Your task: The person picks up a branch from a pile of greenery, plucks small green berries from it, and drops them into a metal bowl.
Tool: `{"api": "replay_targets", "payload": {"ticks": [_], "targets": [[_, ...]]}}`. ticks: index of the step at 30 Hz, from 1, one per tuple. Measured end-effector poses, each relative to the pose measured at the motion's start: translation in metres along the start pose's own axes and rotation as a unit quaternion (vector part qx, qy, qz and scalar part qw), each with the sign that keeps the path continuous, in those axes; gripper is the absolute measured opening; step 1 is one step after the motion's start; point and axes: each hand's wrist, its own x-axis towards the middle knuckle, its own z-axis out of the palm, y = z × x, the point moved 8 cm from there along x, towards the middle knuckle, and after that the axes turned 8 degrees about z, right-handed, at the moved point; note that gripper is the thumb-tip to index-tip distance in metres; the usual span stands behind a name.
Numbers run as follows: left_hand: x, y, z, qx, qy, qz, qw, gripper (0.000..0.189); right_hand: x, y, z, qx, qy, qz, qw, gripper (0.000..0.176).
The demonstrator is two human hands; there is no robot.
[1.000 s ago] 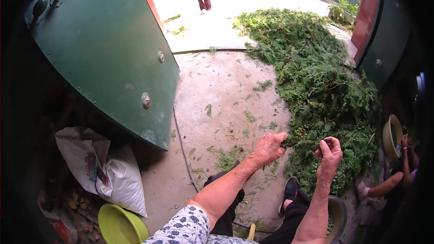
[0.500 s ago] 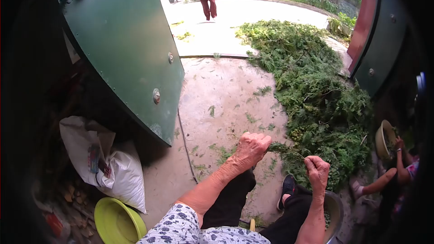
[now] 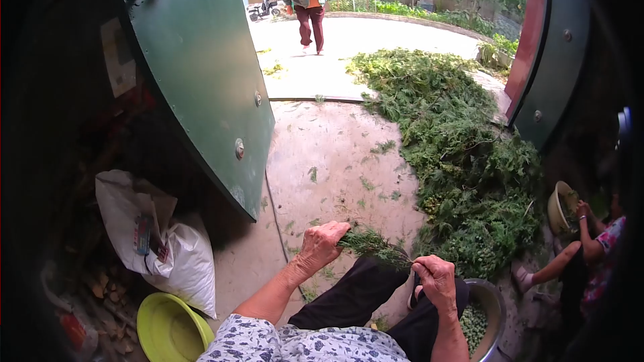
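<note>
A leafy green evergreen sprig [image 3: 373,246] stretches between my two hands, above my lap. My left hand [image 3: 325,241] is closed around its left end. At the thin stem end, my right hand [image 3: 436,279] pinches with thumb and fingers. Below and to the right of my right hand stands a metal basin [image 3: 498,308] holding many small pale green berries [image 3: 473,327]. A large heap of cut evergreen branches [image 3: 463,161] lies ahead and to the right on the floor.
A green metal door [image 3: 194,80] stands at the left. Near it are a white sack [image 3: 184,261] and a yellow-green basin [image 3: 144,322]. On the right, a seated person [image 3: 597,248] works at a beige basin [image 3: 555,208]. Another person [image 3: 310,0] is outside beyond the threshold.
Both hands have moved left and closer to my body with the sprig between them. The view has tilted up slightly. Outside, the person has come nearer.
</note>
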Motion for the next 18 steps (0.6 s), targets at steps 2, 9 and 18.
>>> {"api": "replay_targets", "payload": {"ticks": [2,9,18], "targets": [[-0.01,-0.004,0.003,-0.03,-0.012,-0.032,0.999,0.028,-0.002,-0.001,0.003,0.01,-0.012,-0.001,1.0,0.008],[-0.044,-0.023,0.007,-0.072,0.019,-0.109,0.991,0.029,-0.009,-0.009,0.018,-0.012,-0.032,-0.007,0.999,0.008],[-0.072,-0.024,0.038,-0.459,0.044,-0.341,0.819,0.031,-0.026,0.037,-0.038,0.104,0.143,0.16,0.971,0.012]]}}
